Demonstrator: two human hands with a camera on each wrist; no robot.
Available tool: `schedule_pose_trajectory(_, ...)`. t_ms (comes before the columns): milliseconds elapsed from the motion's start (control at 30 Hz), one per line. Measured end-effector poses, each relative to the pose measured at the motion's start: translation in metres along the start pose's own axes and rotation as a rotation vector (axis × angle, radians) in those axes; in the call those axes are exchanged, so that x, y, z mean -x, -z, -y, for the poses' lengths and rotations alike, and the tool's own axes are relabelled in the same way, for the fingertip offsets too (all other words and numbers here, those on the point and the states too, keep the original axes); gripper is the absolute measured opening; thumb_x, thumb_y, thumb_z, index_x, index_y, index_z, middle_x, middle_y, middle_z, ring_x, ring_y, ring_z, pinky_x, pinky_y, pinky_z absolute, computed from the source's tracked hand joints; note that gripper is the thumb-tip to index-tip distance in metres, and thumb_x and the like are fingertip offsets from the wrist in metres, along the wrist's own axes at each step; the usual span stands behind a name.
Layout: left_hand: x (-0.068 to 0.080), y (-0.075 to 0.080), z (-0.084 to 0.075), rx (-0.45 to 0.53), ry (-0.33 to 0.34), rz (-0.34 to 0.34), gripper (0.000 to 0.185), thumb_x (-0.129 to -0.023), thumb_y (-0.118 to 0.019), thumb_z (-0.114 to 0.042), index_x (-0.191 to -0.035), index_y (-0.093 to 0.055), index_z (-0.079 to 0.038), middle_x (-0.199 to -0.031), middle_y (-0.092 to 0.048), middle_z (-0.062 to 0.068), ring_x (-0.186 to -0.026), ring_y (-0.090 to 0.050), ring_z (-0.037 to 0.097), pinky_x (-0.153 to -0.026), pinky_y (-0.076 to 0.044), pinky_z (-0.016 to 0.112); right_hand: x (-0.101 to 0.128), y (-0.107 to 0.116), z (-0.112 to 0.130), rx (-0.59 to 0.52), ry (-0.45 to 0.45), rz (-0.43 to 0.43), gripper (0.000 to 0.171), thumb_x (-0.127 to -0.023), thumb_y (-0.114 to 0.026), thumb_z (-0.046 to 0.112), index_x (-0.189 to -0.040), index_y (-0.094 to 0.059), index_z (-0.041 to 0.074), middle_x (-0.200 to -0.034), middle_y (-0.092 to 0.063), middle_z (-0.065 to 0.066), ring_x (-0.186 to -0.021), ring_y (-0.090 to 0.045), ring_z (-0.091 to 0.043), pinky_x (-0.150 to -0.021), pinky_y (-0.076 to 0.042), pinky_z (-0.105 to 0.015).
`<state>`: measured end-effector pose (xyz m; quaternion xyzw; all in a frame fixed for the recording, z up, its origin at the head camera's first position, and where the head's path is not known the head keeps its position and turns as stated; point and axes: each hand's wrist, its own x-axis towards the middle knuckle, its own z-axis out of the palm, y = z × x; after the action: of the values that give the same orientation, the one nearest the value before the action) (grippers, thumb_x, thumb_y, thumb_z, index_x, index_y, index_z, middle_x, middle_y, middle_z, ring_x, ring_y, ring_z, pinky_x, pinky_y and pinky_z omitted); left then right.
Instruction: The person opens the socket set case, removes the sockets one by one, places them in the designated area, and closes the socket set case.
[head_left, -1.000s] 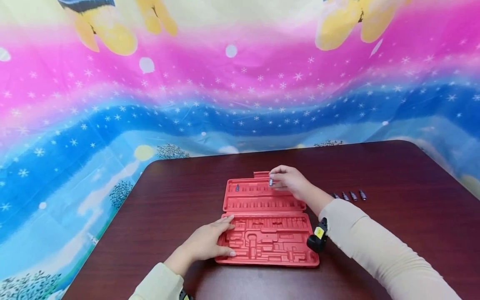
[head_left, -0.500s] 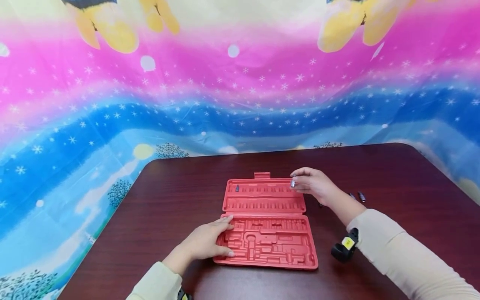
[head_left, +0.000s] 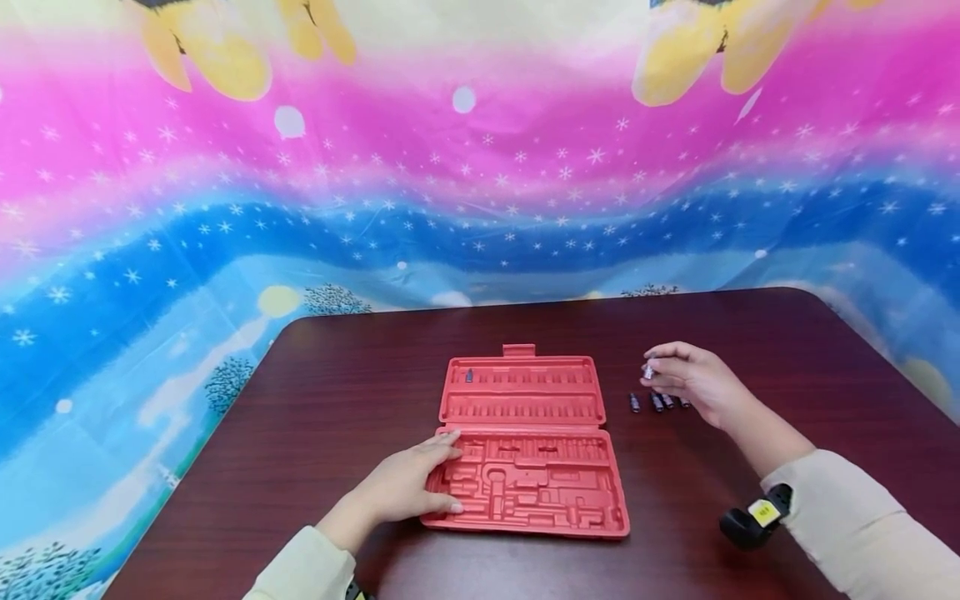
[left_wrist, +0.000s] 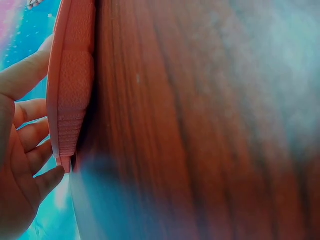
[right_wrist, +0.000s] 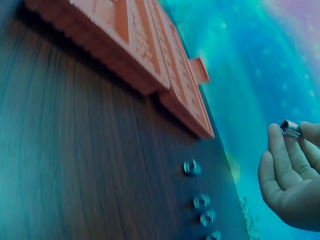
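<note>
A red plastic case lies unfolded on the dark table, its moulded slots facing up. My left hand rests on its left side, fingers and thumb extended over the rim. Right of the lid, above the table, my right hand pinches a small silver bit socket between thumb and fingers; its hollow end shows in the right wrist view. Below that hand several similar bit sockets stand in a loose row, some partly hidden by it. One dark bit socket sits in the lid's upper left slot.
The brown wood-grain table reaches back to a colourful snowflake-patterned cloth. A latch tab sticks out from the lid's far edge. A black camera is strapped at the right wrist.
My right hand has moved right from over the lid to above the loose bit sockets, still pinching its piece. The left hand stays on the case.
</note>
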<state>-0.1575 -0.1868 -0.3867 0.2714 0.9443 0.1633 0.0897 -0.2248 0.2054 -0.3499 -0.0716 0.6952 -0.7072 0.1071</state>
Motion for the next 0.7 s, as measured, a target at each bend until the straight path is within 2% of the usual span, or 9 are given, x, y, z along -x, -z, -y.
schedule_pose_trajectory(133,0.0,0.0,0.0,-0.014,-0.023,0.001,0.069,-0.069,-0.061,-0.054,-0.121,-0.049,-0.01,-0.136,-0.032,0.003,-0.124,-0.027,0.018,-0.096,-0.028,0.038,0.008,0.014,-0.002,-0.005,0.013,-0.018,0.007,-0.086,-0.052,0.014,-0.092,-0.057,0.016,-0.082,-0.061,0.004,-0.079,-0.06,-0.01,-0.071,-0.047,-0.024)
schedule_pose_trajectory(333,0.001,-0.001,0.002,-0.056,-0.045,0.002,0.069,-0.071,-0.059,-0.054,-0.123,-0.047,-0.01,-0.136,-0.032,0.004,-0.123,-0.029,0.021,-0.097,-0.027,0.038,0.017,0.03,-0.006,-0.009,0.026,-0.087,0.011,-0.085,-0.055,0.017,-0.095,-0.056,0.012,-0.085,-0.061,0.007,-0.078,-0.058,-0.008,-0.069,-0.047,-0.023)
schedule_pose_trajectory(700,0.003,0.0,0.002,-0.05,-0.053,0.006,0.071,-0.073,-0.057,-0.054,-0.128,-0.042,-0.012,-0.137,-0.029,0.003,-0.124,-0.026,0.02,-0.099,-0.024,0.037,0.027,0.064,-0.014,-0.013,0.022,-0.165,0.007,-0.084,-0.056,0.016,-0.091,-0.058,0.015,-0.081,-0.059,0.008,-0.074,-0.058,-0.007,-0.066,-0.048,-0.021)
